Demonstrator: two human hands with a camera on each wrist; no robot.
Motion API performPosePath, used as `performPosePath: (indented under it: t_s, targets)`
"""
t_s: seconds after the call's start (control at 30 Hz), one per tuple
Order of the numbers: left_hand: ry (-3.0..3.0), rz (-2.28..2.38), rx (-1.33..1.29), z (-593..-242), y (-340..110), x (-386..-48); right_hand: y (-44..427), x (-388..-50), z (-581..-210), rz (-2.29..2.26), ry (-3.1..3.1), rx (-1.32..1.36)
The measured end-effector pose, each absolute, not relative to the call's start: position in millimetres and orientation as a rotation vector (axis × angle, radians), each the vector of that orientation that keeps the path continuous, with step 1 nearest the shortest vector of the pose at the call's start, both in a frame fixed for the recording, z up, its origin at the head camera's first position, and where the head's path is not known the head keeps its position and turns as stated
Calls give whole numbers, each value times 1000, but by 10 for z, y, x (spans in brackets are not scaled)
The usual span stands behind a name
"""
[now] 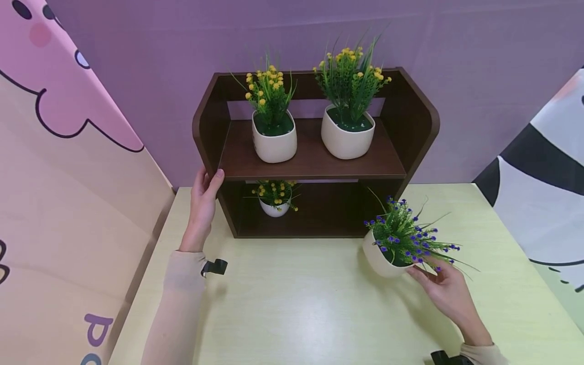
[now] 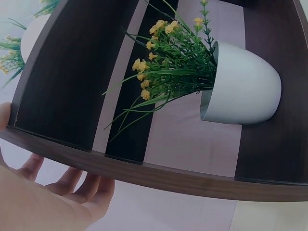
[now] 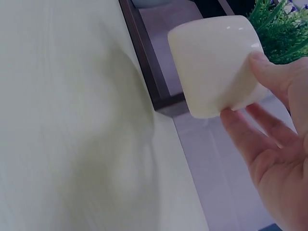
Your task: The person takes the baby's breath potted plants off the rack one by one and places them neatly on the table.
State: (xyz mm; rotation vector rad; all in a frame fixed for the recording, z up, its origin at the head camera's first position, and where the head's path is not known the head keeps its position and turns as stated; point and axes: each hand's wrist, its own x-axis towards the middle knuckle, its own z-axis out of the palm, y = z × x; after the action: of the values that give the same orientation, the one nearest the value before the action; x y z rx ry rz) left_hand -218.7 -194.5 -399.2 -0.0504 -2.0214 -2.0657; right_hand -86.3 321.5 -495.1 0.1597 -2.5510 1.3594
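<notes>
My right hand [image 1: 444,291] holds a white pot of purple-flowered artificial plant [image 1: 406,238], tilted, above the table at the shelf's right front corner. In the right wrist view the thumb and fingers pinch the white pot [image 3: 216,65] by its side and base. At the left side panel of the dark brown shelf [image 1: 315,177], my left hand [image 1: 204,205] grips the edge, thumb in front and fingers [image 2: 98,192] on the outer face. Two yellow-flowered pots, a left one [image 1: 275,142] and a right one [image 1: 348,137], stand on the upper board.
A smaller yellow-flowered pot [image 1: 275,207] stands at the left of the lower board. The pale table [image 1: 292,299] extends in front of the shelf. Behind it hangs a purple backdrop [image 1: 292,30], and cartoon-printed panels flank both sides.
</notes>
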Motion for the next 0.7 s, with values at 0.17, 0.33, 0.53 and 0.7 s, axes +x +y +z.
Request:
performPosePath:
  t_s: [0.17,0.33,0.53,0.7]
  targets:
    - [-2029,-2063,-55,-3986,-1945,-2179,3346,-850,-4966,1449,-2451,230]
    - [-2028,-2060,-53,-3986,-1944,-2176,3508,-825,-4969,1716,-2279,241]
    - [-2022,-2060,-32,-3990,-1940,-2174,3740,-775,-4958,1680,-2256,117]
    - [-2026,-2068,-26,-3995,-1936,-2176,3936,-744,-4965,1691,-2218,74]
